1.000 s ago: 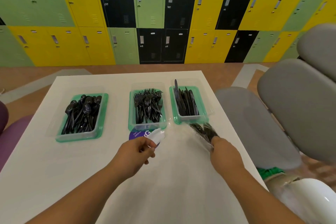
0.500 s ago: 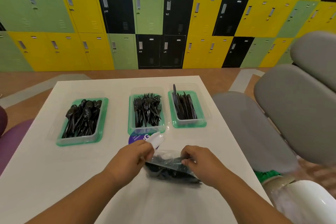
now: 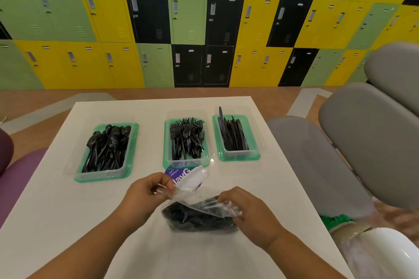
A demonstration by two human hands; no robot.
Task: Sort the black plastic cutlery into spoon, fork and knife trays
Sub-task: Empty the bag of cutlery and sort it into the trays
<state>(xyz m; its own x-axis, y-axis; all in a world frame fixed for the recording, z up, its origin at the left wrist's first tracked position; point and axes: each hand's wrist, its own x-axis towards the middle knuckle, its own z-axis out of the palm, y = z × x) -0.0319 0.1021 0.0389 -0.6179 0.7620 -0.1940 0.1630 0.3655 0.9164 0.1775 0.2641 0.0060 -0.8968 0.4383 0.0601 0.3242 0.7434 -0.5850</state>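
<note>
A clear plastic bag of black plastic cutlery (image 3: 199, 217) lies on the white desk (image 3: 68, 206), directly between the two hands. The left hand (image 3: 145, 197) pinches the bag's upper edge, fingers (image 3: 166, 184) curled on the film. The right hand (image 3: 247, 208) grips the crinkled film on the bag's other side, its fingers (image 3: 223, 199) bent over it.

Just beyond the left fingers, a purple printed label with a white flap (image 3: 188, 175) lies on the desk, partly under the bag's edge. Farther beyond the fingers stand three clear trays on green bases, apart from each other: the tray of black spoons (image 3: 106, 149) off to the left, the tray of black forks (image 3: 187, 140) straight ahead, touching the label's far edge, and the tray of black knives (image 3: 234, 136) ahead of the right fingers.

A grey padded chair (image 3: 353, 147) stands well to the right of the right hand. A wall of green, yellow and black lockers (image 3: 192, 22) fills the background.
</note>
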